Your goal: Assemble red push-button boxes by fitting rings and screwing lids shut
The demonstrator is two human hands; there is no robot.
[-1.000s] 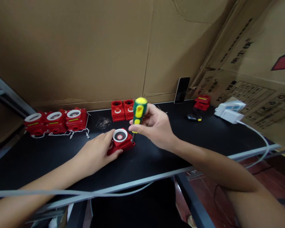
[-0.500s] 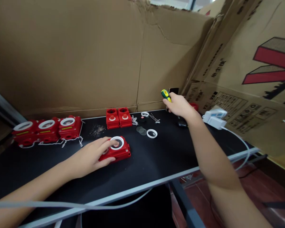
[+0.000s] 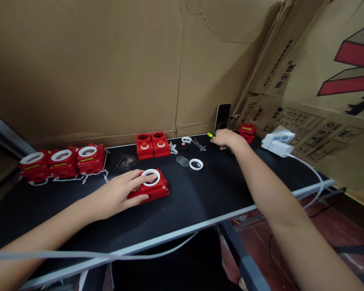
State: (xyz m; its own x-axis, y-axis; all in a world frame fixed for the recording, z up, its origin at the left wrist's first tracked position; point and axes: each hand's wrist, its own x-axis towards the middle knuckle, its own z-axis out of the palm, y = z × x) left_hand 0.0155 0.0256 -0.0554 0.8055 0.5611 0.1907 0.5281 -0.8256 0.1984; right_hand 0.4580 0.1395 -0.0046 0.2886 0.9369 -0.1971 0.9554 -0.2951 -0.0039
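Note:
My left hand rests on a red box near the middle of the black table, its index finger over a white ring on the box and its thumb along the front side. That hand seems to grip the box. At the back right, my right hand is closed round a green and yellow handle, of which only the end shows. A dark phone stands upright just behind this hand, against the cardboard.
Three red boxes with white rings and cords stand at the left. Two more are at the back, near clear discs, a loose white ring and metal pins. At the right lie a red box and white adapter.
My right hand has gone down toward the tabletop with the green and yellow handle, uncovering the phone. My left hand stays on the red box. The view has shifted slightly.

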